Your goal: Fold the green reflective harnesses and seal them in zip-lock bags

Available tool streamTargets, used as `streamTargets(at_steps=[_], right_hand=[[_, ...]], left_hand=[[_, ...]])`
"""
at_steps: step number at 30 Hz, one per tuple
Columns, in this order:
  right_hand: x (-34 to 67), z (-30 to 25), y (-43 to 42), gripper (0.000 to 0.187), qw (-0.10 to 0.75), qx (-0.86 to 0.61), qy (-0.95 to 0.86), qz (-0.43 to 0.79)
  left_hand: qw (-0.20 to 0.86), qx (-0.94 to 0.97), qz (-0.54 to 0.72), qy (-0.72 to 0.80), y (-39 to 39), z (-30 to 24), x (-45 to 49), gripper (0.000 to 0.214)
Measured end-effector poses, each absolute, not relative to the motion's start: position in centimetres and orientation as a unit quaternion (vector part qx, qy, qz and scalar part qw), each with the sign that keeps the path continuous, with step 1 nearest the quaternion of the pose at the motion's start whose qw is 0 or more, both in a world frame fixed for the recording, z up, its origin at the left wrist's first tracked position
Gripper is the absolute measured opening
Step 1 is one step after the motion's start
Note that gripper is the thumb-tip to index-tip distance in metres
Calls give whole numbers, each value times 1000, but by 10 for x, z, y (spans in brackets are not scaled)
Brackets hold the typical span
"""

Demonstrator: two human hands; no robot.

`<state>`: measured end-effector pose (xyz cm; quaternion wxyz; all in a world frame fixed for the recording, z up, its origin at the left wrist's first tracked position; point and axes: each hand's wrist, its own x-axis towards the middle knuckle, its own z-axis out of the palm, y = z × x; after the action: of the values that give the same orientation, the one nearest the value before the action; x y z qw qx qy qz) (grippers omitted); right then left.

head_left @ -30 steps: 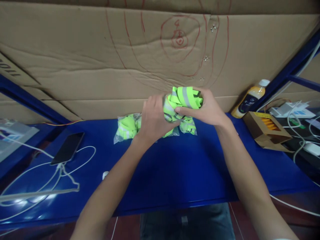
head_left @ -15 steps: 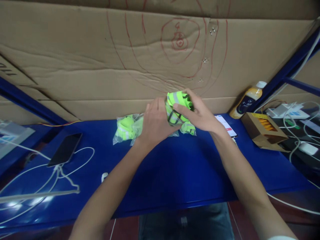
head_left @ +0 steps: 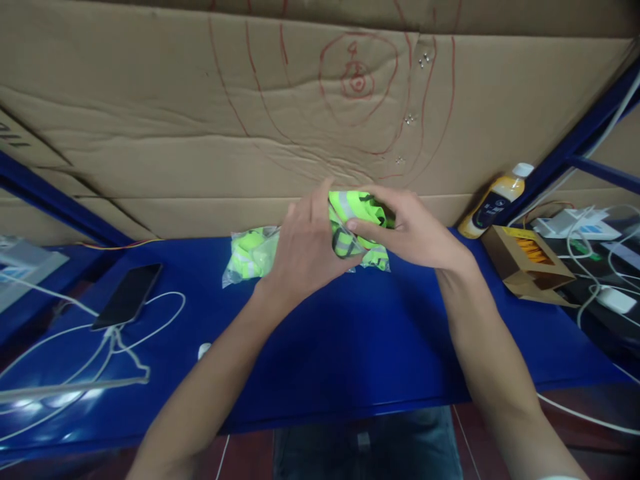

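A wad of neon yellow-green cloth with grey reflective stripes (head_left: pixel 357 208) is held up above the blue table (head_left: pixel 350 347), near the cardboard wall. My left hand (head_left: pixel 305 250) wraps its left side, fingers curled round it. My right hand (head_left: pixel 410 230) grips its right side, thumb pressed on the front. Behind the hands, clear plastic bags with the same yellow-green cloth (head_left: pixel 250 253) lie on the table at the foot of the cardboard.
A black phone (head_left: pixel 127 297) with white cables (head_left: pixel 75 347) lies at the left. An orange drink bottle (head_left: pixel 493 200), an open brown carton (head_left: pixel 533 263) and white chargers (head_left: pixel 575 223) sit at the right. Cardboard (head_left: pixel 200 120) with red drawn rings walls the back.
Both hands have squeezed the cloth into a smaller wad and lowered it a little. The right hand now covers more of it. The bags have not moved.
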<state>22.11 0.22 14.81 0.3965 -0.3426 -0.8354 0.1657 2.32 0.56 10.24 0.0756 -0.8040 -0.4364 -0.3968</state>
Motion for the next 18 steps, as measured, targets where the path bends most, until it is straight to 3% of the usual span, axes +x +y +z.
streamTargets(at_steps=[3,8,12,18], right_hand=[[220,148,4,28,456,-320,-812,174],[212,149,-3,25,512,-361,-766,142],[197,140,-5,21,539,-420,-723,102],[185,130,6,39,531,-436,-714,136]], left_hand=[[131,-768,-389,-491,-5,114,22,128],[161,-747,-388,-515,-7,111,25,87],[140,-762,-403,-487,8,97,25,78],[135,-784,-406,-450,26,87,15,67]])
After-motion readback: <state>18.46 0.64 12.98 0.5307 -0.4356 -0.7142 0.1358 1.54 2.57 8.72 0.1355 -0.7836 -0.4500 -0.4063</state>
